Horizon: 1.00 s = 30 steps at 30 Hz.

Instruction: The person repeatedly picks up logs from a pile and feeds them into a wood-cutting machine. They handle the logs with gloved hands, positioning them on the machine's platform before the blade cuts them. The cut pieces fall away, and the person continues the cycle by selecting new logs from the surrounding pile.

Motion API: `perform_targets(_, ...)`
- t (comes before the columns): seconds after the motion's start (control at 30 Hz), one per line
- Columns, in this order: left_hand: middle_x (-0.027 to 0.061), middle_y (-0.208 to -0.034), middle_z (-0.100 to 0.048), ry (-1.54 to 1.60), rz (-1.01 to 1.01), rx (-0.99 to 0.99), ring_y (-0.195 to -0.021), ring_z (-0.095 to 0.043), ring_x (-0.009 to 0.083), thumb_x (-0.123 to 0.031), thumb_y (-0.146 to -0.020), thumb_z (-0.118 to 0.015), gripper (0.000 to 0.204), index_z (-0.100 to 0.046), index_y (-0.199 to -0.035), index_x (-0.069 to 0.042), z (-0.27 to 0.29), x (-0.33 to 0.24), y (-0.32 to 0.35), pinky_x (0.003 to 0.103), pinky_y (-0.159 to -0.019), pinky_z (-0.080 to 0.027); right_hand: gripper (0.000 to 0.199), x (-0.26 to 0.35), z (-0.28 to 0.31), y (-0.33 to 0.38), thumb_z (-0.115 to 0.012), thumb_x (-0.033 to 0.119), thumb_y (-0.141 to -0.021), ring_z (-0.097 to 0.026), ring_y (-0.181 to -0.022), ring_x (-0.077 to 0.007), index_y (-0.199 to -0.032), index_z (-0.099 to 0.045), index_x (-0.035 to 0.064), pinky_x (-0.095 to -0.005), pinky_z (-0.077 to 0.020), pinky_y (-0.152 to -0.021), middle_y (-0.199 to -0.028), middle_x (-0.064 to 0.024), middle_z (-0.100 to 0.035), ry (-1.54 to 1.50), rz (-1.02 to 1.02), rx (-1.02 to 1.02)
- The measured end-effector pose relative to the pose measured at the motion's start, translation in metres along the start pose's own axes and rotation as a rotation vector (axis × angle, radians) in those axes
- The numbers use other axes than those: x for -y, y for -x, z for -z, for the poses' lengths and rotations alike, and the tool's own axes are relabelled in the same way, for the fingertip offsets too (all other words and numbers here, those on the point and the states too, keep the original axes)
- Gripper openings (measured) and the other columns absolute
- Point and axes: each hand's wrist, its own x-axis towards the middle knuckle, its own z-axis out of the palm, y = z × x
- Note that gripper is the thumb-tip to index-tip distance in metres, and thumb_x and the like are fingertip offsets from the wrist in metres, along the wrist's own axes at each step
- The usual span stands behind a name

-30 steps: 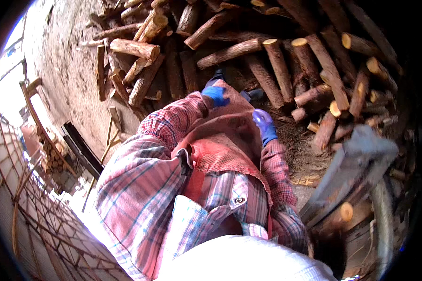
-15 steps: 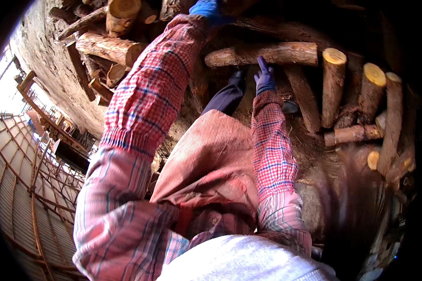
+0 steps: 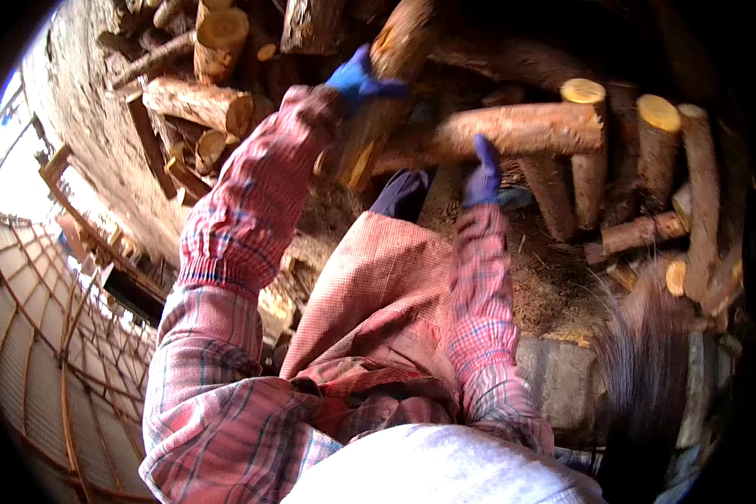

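Note:
My left hand [image 3: 363, 82], in a blue glove, is wrapped round a thick, blurred log [image 3: 405, 38] that slants down toward my legs. My right hand [image 3: 483, 176], in a purple-blue glove, is at the near side of a reddish log [image 3: 520, 130] lying crosswise. One digit is laid up against this log; the other fingers are hidden, seemingly under it. The crosswise log's left end passes behind the log in my left hand. My legs and a red checked apron [image 3: 369, 286] are just below.
Upright cut logs [image 3: 586, 151] stand at the right, with a short log [image 3: 642, 233] lying before them. A log pile [image 3: 197, 105] is at the far left beside a pale wall [image 3: 92, 126]. A dark, hair-like bundle [image 3: 646, 353] is blurred at the right, next to a grey block [image 3: 558, 378].
My left hand has come down and nearer, bringing the slanted log into view. The crosswise log has shifted right and toward me, together with my right hand.

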Motion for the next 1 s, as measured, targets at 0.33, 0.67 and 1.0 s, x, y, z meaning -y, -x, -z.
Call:
perform_targets(0.33, 0.0116, -0.115, -0.063, 0.407, -0.056, 0.342, -0.103, -0.061, 0.0204, -0.019, -0.077, -0.08, 0.072, -0.042, -0.134, 0.002, 0.11, -0.111, 0.274, 0.035, -0.091, -0.049, 0.044, 0.061, 0.106, 0.238, -0.067, 0.032, -0.083, -0.052, -0.115, -0.0277, -0.12, -0.059, 0.0097, -0.0464, -0.0415, -0.1, -0.123, -0.0096, -0.056, -0.721, 0.017, -0.061)
perform_targets(0.67, 0.0111, -0.137, -0.047, -0.058, -0.864, 0.584, -0.125, -0.045, 0.0207, -0.006, -0.067, -0.085, 0.099, -0.025, -0.146, 0.0, 0.063, -0.414, 0.469, 0.036, -0.106, -0.037, 0.058, 0.043, 0.183, 0.43, -0.07, 0.032, -0.084, -0.045, -0.127, -0.0317, -0.134, -0.05, 0.0109, -0.0428, -0.041, -0.102, -0.138, -0.0095, -0.047, -0.509, 0.605, -0.479)
perform_targets(1.0, 0.0189, -0.132, -0.051, -0.85, -2.077, 0.746, -0.119, -0.054, 0.0306, -0.03, -0.066, -0.085, 0.099, -0.03, -0.143, -0.001, -0.261, -0.669, 0.666, 0.039, -0.102, -0.043, 0.04, -0.051, 0.252, 0.504, -0.06, 0.04, -0.09, -0.057, -0.111, -0.0278, -0.12, -0.059, 0.0139, -0.0452, -0.0447, -0.098, -0.12, -0.0083, -0.062, -1.348, 1.062, -0.77)
